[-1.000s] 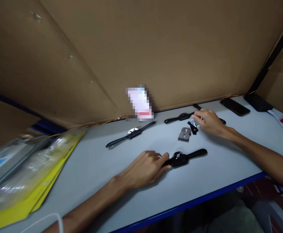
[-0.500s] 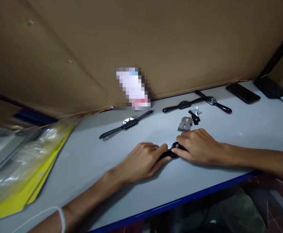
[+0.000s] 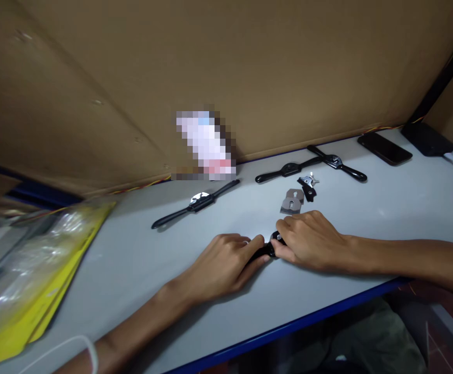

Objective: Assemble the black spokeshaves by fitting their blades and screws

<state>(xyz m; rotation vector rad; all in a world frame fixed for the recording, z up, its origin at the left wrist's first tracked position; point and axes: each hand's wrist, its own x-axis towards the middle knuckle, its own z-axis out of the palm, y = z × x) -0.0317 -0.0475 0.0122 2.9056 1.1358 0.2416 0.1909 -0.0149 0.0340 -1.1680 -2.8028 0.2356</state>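
Note:
Low over the front of the table, my left hand (image 3: 226, 262) is wrapped round one handle of a black spokeshave (image 3: 263, 251). My right hand (image 3: 310, 241) grips the same spokeshave at its middle, thumb pressed near a small shiny screw; its fingers hide the far handle. Just beyond the right hand lie two flat grey slotted blades (image 3: 291, 202), overlapping. Touching or close beside them are a dark blade cap (image 3: 309, 194) and a shiny metal cap piece (image 3: 307, 180). Another spokeshave (image 3: 201, 201), with a bright blade, rests beyond my left hand.
Two black spokeshave bodies (image 3: 337, 162) lie crossed at the back. A phone (image 3: 385, 149) and a black device (image 3: 428, 139) with a white cable are at the back right. Yellow sheets (image 3: 66, 283) and clear plastic bags (image 3: 27, 280) cover the left side. A cardboard wall (image 3: 288, 67) stands behind.
The view has shifted slightly, so the table's things sit a little further left. Both hands keep their hold on the spokeshave, with the right hand covering more of its middle.

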